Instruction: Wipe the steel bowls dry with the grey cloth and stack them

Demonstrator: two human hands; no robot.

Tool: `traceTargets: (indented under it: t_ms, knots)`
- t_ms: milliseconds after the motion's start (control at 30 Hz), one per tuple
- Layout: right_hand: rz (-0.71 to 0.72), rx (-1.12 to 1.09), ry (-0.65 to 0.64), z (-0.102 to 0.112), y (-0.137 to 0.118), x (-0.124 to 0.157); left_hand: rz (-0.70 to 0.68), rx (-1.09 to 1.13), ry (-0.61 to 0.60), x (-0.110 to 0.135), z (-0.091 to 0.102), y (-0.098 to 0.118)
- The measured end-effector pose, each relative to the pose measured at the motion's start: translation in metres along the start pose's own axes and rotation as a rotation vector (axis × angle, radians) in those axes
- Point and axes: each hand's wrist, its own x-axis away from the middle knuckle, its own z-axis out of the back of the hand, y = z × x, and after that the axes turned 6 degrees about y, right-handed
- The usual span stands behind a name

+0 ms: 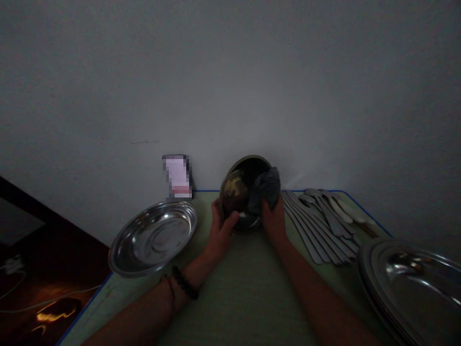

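The metal bowl (235, 191), tilted over the table (248, 293), may slip if the left hand (220, 235), fingers closed on the rim, loosens under pressure from grey cloth (269, 185) gripped by the right hand (274, 222).

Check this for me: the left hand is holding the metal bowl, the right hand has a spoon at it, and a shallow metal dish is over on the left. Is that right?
Not quite: the head view shows the right hand holding a gray cloth, not a spoon. The left hand, metal bowl and shallow metal dish are as you said.
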Motion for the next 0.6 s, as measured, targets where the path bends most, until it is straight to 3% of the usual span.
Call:
traceTargets:
  t_ms: [133,300,467,600]
  knots:
    - [0.086,-0.019,0.055,-0.001,0.005,-0.003,-0.038,0.063,-0.04,-0.002,-0.001,-0.001]
    - [0.137,0.209,-0.094,-0.007,0.007,0.002,-0.124,-0.114,-0.027,-0.002,-0.005,0.008]
    - [0.167,0.389,-0.209,-0.011,0.005,0.011,-0.077,-0.208,0.059,-0.003,-0.006,0.009]
    - [0.216,0.401,-0.11,-0.011,0.004,0.013,-0.042,-0.14,0.105,-0.008,-0.008,0.007]
